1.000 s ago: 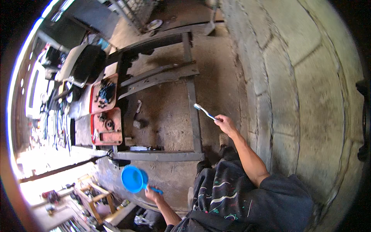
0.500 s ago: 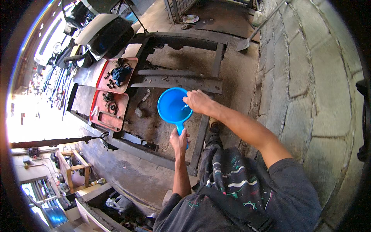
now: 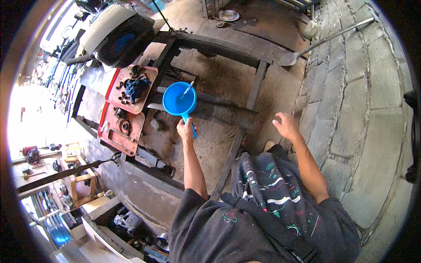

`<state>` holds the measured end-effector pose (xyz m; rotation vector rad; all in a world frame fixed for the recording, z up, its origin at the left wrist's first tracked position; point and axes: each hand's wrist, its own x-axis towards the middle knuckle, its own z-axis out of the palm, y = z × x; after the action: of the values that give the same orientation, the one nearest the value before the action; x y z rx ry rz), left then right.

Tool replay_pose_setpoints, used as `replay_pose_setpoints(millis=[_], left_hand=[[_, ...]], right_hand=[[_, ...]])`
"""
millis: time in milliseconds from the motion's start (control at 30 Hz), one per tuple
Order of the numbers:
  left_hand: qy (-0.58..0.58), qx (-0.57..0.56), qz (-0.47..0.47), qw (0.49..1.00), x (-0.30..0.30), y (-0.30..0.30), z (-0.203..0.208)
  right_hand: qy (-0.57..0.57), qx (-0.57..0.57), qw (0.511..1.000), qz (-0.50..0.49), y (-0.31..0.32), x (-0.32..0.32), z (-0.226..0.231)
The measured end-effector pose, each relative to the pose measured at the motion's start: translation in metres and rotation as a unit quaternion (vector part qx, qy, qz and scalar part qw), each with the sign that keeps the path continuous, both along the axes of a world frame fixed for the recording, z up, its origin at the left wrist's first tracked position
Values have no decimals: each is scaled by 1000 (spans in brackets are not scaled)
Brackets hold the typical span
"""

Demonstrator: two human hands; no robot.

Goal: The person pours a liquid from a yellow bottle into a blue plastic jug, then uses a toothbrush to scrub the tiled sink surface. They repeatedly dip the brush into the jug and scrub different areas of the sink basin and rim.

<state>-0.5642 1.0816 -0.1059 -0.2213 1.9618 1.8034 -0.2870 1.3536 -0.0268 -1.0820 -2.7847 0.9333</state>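
My left hand is wrapped round the handle of a round blue dipper, held out over a dark metal frame. A thin whitish stick-like tool leans inside the dipper with one end above its rim. What kind of tool it is cannot be made out. Well to the right, my right hand is in the air with nothing in it, its thumb and fingers bent and apart. Left of the dipper lie two red-rimmed trays bearing metal parts and a dark blue cloth.
A shovel leans against the block wall at the right. At the far end a plate rests on the ground. An open box of parts and tools stands at the lower left, below a dark bar.
My right hand has let go of the stick-like tool and drawn back to the right. The dipper, in my left hand, has moved left and farther away, with the tool left standing in it.
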Motion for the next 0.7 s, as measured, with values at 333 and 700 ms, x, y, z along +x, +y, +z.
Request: replay_pose_setpoints(millis=[333,700], left_hand=[[-6,-113,-64,991,-14,14,-5],[-29,-78,-55,995,-2,22,-20]], right_hand=[[-69,-75,994,37,26,8,-25],[-83,-63,993,57,25,-9,-32]])
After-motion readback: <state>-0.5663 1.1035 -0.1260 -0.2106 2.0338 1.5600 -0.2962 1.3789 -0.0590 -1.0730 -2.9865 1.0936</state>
